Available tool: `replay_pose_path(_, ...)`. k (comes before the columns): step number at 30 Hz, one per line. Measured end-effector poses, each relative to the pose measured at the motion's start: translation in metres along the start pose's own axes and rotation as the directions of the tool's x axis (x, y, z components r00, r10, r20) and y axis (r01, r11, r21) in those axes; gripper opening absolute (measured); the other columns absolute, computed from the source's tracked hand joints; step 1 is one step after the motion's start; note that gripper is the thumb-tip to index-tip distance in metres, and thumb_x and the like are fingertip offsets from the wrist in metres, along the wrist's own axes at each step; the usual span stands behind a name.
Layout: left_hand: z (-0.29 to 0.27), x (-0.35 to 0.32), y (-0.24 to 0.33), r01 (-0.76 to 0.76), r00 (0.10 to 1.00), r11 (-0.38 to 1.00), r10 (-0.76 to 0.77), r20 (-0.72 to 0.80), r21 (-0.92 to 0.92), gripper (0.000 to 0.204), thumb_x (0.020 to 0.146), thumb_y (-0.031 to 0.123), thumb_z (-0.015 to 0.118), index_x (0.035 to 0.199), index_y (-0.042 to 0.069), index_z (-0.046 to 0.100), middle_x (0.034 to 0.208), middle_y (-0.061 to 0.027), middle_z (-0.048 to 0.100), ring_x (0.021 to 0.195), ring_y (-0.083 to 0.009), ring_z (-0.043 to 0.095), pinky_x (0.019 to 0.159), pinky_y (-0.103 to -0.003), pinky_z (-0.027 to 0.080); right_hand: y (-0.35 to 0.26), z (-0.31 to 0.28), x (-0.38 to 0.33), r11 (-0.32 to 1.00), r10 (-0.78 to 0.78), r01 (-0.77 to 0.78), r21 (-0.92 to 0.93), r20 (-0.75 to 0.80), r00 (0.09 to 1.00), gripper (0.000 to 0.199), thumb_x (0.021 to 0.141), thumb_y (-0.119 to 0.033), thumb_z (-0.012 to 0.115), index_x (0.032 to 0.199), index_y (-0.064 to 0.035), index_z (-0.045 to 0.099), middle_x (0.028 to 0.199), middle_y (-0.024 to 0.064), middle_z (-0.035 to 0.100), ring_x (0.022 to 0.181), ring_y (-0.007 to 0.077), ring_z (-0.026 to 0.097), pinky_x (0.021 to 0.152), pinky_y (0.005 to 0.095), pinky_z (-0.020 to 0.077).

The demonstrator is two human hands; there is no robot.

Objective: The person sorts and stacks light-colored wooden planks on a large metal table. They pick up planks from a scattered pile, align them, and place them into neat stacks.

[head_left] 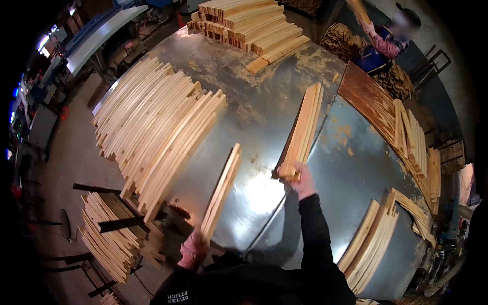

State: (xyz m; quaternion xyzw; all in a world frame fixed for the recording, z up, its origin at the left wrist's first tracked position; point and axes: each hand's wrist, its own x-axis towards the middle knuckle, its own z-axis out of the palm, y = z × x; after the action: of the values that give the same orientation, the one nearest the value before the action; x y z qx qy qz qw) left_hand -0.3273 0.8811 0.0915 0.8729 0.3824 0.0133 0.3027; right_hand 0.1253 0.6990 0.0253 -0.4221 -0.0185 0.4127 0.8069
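Observation:
My left hand is closed round the near end of a wooden strip, which slants up and away over the metal table. It may be two thin strips held together; I cannot tell. Farther right, my right hand grips the near end of a small bundle of wooden strips. That bundle lies lengthwise over the table beside a seam in the metal. To the left of both hands, a wide row of pale wooden strips lies side by side, some ends jutting past the table's left edge.
A tall stack of strips stands at the table's far end. More strips lie at the near right, and a rack of strips stands at the lower left. Beyond the rusty board, a co-worker holds a piece of wood.

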Motion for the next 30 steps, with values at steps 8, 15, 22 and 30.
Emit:
replay_pose_path(8,0.023,0.012,0.010,0.081,0.977,0.961,-0.024,-0.210,0.264,0.048,0.087,0.024,0.063,0.133,0.012,0.057,0.110,-0.0107,0.071,0.094,-0.0326,0.069,0.078,-0.050,0.053,-0.113,0.056,0.313,0.998,-0.019,0.004,-0.057,-0.257,0.966,0.031,0.085,-0.015,0.076,0.110,-0.0034,0.063,0.087,0.0114,0.065,0.075,0.0311,0.067,0.059,0.0491,0.0601)
replay_pose_path(15,0.048,0.069,0.037,0.169,0.958,0.968,-0.117,-0.262,0.185,0.041,0.089,0.024,0.062,0.129,0.014,0.060,0.108,-0.0079,0.070,0.094,-0.0274,0.068,0.081,-0.044,0.053,-0.157,0.132,0.435,0.132,-0.427,-0.310,-0.941,-0.336,0.839,0.073,0.091,-0.061,0.056,0.114,0.0068,0.069,0.110,0.0288,0.070,0.106,0.0422,0.067,0.089,0.0514,0.0521)
replay_pose_path(22,0.058,0.042,0.024,-0.001,0.896,0.992,-0.054,-0.440,-0.124,0.035,0.091,0.024,0.062,0.124,0.015,0.063,0.105,-0.0051,0.069,0.095,-0.0223,0.067,0.083,-0.038,0.054,-0.120,0.063,0.428,-0.146,-0.536,0.339,-0.929,0.363,0.762,0.043,0.104,-0.033,0.045,0.125,-0.0010,0.064,0.125,0.0247,0.065,0.115,0.0393,0.061,0.094,0.0444,0.0498)
replay_pose_path(30,-0.012,0.012,0.028,0.240,0.970,0.930,-0.244,0.018,-0.279,0.055,0.080,0.017,0.070,0.130,0.012,0.049,0.112,-0.0147,0.064,0.103,-0.0395,0.064,0.083,-0.049,0.054,-0.061,0.044,0.227,-0.108,-0.442,0.071,-0.992,0.112,0.890,0.058,0.106,-0.039,0.043,0.143,0.0063,0.049,0.146,0.0246,0.052,0.129,0.0368,0.054,0.112,0.0388,0.0402)
